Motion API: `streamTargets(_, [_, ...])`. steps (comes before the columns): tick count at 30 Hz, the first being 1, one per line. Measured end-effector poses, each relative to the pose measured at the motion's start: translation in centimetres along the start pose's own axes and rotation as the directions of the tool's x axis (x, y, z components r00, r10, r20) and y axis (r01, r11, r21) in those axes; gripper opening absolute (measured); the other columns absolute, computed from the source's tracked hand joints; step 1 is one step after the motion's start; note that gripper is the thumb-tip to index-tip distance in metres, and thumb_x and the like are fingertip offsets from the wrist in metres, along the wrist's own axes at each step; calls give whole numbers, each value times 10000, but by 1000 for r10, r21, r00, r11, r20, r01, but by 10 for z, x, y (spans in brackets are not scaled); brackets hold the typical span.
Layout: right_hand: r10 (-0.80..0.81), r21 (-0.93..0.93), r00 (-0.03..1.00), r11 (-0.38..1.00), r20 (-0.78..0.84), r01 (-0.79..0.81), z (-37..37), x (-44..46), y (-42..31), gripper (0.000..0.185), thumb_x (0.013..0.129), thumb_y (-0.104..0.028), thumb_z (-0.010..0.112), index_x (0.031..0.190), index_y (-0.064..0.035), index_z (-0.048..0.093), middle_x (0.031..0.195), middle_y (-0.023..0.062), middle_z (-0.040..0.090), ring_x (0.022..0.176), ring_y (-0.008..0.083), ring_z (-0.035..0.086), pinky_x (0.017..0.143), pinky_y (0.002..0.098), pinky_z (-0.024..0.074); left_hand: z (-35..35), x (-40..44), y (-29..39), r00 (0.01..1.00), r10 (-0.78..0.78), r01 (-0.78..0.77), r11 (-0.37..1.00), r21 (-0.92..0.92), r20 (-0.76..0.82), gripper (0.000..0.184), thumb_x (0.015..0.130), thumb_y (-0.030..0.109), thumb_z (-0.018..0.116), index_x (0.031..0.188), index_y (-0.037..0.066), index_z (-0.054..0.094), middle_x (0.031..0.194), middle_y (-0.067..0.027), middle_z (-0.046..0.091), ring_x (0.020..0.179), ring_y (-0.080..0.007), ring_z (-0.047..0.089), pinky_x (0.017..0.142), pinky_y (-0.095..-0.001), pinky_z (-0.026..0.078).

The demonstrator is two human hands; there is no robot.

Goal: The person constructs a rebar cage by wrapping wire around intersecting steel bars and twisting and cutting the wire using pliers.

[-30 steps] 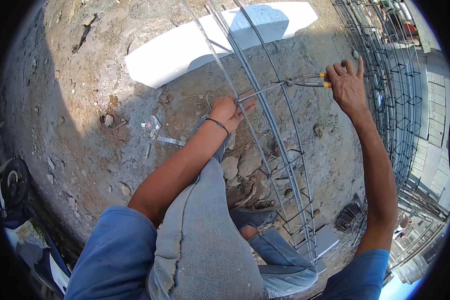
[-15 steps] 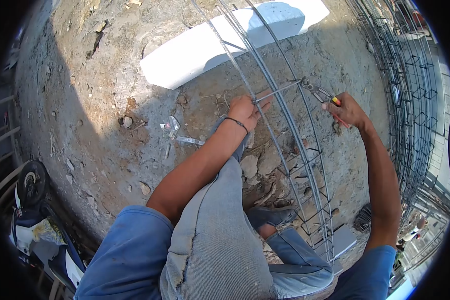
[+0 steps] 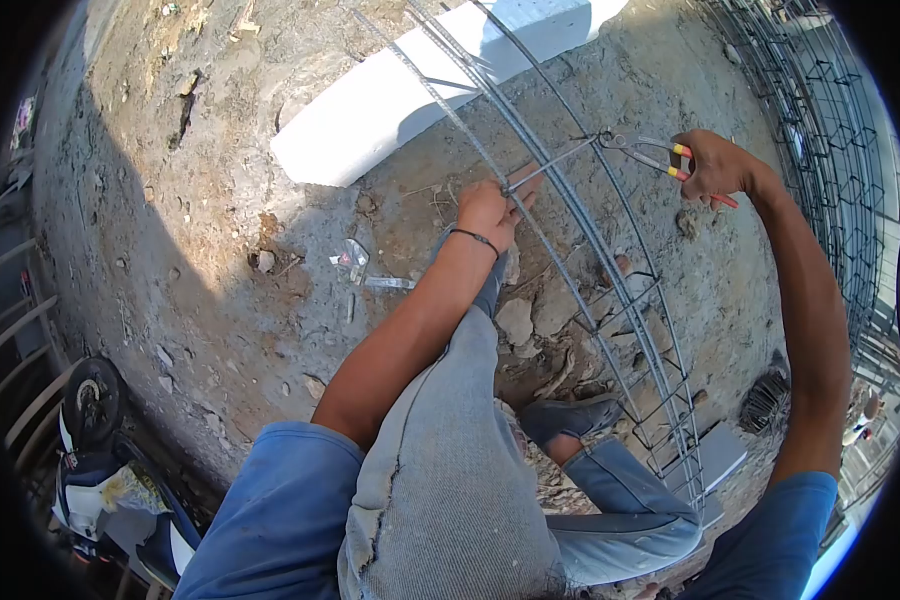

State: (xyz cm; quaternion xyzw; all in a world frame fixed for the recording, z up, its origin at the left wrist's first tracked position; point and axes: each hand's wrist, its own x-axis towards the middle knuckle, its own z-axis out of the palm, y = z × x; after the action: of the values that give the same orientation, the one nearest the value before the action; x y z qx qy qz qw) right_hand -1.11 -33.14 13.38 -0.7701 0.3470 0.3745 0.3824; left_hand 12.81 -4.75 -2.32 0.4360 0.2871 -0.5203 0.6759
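A long rebar cage (image 3: 604, 258) of ribbed bars and cross ties runs from the top of the view down past my feet. My left hand (image 3: 485, 213) is closed at its left bar, where a steel stirrup (image 3: 568, 155) crosses; part of the fingers is hidden behind the bars. In my right hand (image 3: 718, 166) are pliers (image 3: 654, 158) with red and yellow handles. Their jaws meet the stirrup's far corner at the right bar. Whether they grip a tie wire there is too small to tell.
A white block (image 3: 370, 135) lies under the cage's upper end. More rebar cages (image 3: 820, 130) are stacked at right. Stones (image 3: 516, 320) and a crumpled foil wrapper (image 3: 353, 260) lie on the dirt. A motorcycle (image 3: 110, 490) stands at lower left.
My right hand has moved up and outward, and the pliers have swung to a flatter angle with their jaws still at the corner. My left hand stays at the same bar.
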Motion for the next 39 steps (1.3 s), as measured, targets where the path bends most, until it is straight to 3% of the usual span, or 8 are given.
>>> streamTargets(7, [-537, -732, 797, 655, -276, 188, -17, -9, 12, 582, 693, -176, 786, 1196, -53, 521, 776, 143, 603, 817, 418, 613, 813, 523, 471, 0, 0, 3, 999, -23, 23, 1000, 19, -22, 177, 1075, 92, 286, 1114, 26, 445, 1266, -198, 664, 1075, -339, 723, 896, -435, 547])
streamTargets(12, [-932, -988, 333, 156, -144, 8, -24, -12, 9, 398, 928, -352, 676, 1209, -81, 598, 849, 122, 647, 865, 376, 645, 848, 493, 492, -2, -1, 4, 1000, 23, -23, 997, 70, 6, 191, 1082, 109, 260, 1151, 19, 414, 1283, -237, 640, 1093, -371, 713, 906, -480, 528])
streamTargets(16, [-675, -866, 711, 459, -196, 197, -26, -11, 16, 421, 945, -396, 665, 1081, 3, 679, 767, 129, 669, 731, 312, 699, 720, 451, 565, 0, -4, 3, 998, 53, -55, 993, 105, 15, 184, 1086, 118, 244, 1140, 29, 396, 1297, -262, 619, 1127, -400, 697, 975, -548, 504])
streamTargets(18, [12, -73, 1000, 997, 24, -10, -36, -18, -5, 518, 930, -432, 685, 859, 80, 689, 647, 155, 665, 526, 248, 685, 482, 381, 560, 1, -6, 2, 999, 46, -44, 994, 101, -9, 185, 1085, 117, 245, 1137, 29, 400, 1297, -261, 622, 1125, -397, 699, 970, -544, 500])
streamTargets(21, [58, 256, 996, 964, 64, -73, -36, -17, -7, 570, 855, -427, 768, 660, 91, 631, 534, 186, 627, 363, 224, 598, 351, 326, 484, 0, -4, 3, 999, 40, -40, 991, 126, -2, 184, 1083, 113, 246, 1137, 26, 399, 1293, -260, 628, 1118, -394, 703, 967, -533, 493])
streamTargets(28, [-3, -349, 993, 936, -119, -39, -18, -27, -23, 415, 720, -219, 852, 951, 14, 597, 651, 140, 637, 568, 243, 677, 512, 392, 562, -2, -2, 1, 999, 40, -42, 991, 128, 25, 196, 1089, 123, 236, 1177, 11, 371, 1301, -260, 626, 1152, -387, 688, 996, -522, 470])
streamTargets(36, [-922, -991, 372, 71, -109, -117, -19, -29, 15, 558, 879, -335, 741, 1317, -61, 529, 1180, 114, 593, 1085, 283, 574, 951, 413, 485, -3, -1, 2, 999, 33, -36, 994, 104, 32, 203, 1105, 151, 206, 1140, 48, 377, 1338, -246, 603, 1189, -392, 667, 1064, -543, 424])
streamTargets(39, [-801, -978, 581, 204, -144, 40, -21, -21, 33, 506, 911, -419, 696, 1237, -37, 637, 1020, 109, 669, 963, 279, 636, 907, 426, 514, -4, -1, 1, 998, 43, -47, 994, 103, 38, 195, 1102, 146, 206, 1114, 58, 380, 1326, -247, 615, 1188, -390, 668, 1049, -534, 431])
